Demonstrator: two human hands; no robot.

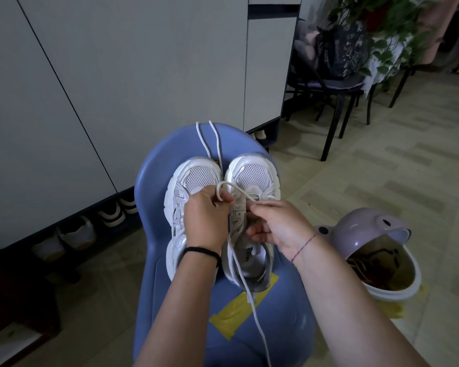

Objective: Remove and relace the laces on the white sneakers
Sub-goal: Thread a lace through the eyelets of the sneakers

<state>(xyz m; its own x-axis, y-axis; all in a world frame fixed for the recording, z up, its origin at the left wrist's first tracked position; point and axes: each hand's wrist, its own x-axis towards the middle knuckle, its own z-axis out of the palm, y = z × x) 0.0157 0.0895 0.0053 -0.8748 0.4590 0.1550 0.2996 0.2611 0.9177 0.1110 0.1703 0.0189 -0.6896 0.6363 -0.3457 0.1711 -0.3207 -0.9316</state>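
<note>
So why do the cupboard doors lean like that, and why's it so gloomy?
Head view: the wide-angle lens slants the cupboard doors; light is dim and bluish, the white sneakers and lace brightest and sharp, the plant corner murky.

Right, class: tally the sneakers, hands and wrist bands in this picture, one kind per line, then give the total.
White sneakers: 2
Hands: 2, left hand and right hand, both pinching the lace
Wrist bands: 2, black band, red thread
Total: 6
</note>
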